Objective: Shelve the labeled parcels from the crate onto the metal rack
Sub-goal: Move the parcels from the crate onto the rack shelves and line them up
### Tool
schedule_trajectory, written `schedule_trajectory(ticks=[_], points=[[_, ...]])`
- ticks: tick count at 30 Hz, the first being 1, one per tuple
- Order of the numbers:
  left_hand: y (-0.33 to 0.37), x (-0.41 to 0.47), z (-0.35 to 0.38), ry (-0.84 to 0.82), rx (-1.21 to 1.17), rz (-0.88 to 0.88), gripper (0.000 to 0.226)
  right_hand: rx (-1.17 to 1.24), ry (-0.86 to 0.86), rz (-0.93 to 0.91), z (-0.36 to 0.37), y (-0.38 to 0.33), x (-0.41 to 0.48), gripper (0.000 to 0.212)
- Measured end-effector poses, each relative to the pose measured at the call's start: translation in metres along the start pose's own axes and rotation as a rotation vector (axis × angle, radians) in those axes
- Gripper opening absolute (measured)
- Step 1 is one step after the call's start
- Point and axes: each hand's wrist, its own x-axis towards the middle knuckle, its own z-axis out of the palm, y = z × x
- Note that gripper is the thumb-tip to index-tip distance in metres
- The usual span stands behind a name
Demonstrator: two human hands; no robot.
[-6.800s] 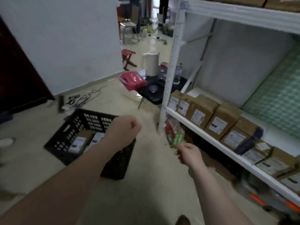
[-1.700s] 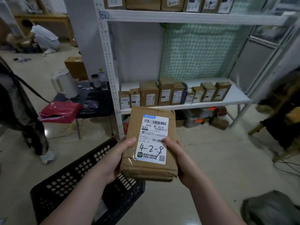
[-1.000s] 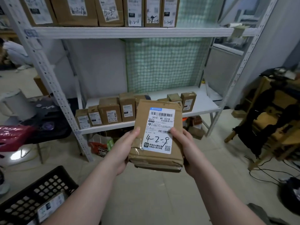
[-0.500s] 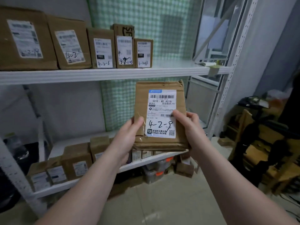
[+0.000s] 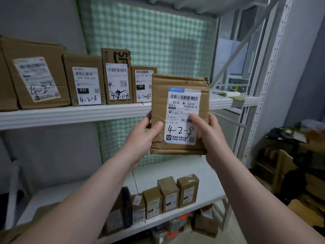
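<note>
Parcel (image 5: 179, 85), brown cardboard, held upright in both hands in front of the rack's upper shelf (image 5: 70, 115), top edge above the shelf lip, bottom edge below it. Faces the camera with white label (image 5: 182, 106) marked 4-2-9. Left hand (image 5: 140, 138) clamped on the left edge, thumb pressed on the front, fingers hidden behind. Right hand (image 5: 212, 138) clamped on the right edge, thumb across the label. Just left, on that shelf, 4 labelled boxes (image 5: 84, 78) in a row, plus part of a 5th at the frame edge. On lower shelf (image 5: 202, 173), small boxes (image 5: 168, 194) standing upright.
</note>
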Motion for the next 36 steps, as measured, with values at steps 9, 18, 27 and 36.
schedule_trajectory(ticks=[9, 18, 27, 36], points=[[0.019, 0.120, 0.050, 0.204, 0.217, 0.074, 0.029, 0.000, -0.121, -0.266, -0.011, -0.007, 0.154, 0.036], [0.013, 0.198, 0.087, 0.309, 0.438, 0.091, 0.050, -0.063, -0.134, -0.364, -0.025, 0.003, 0.260, 0.058], [-0.021, 0.218, 0.078, 0.328, 0.681, 0.137, 0.054, -0.328, -0.076, -0.494, -0.013, 0.043, 0.279, 0.090], [-0.044, 0.210, 0.047, 0.390, 1.267, -0.020, 0.052, -0.809, -0.030, -0.678, 0.008, 0.063, 0.273, 0.121]])
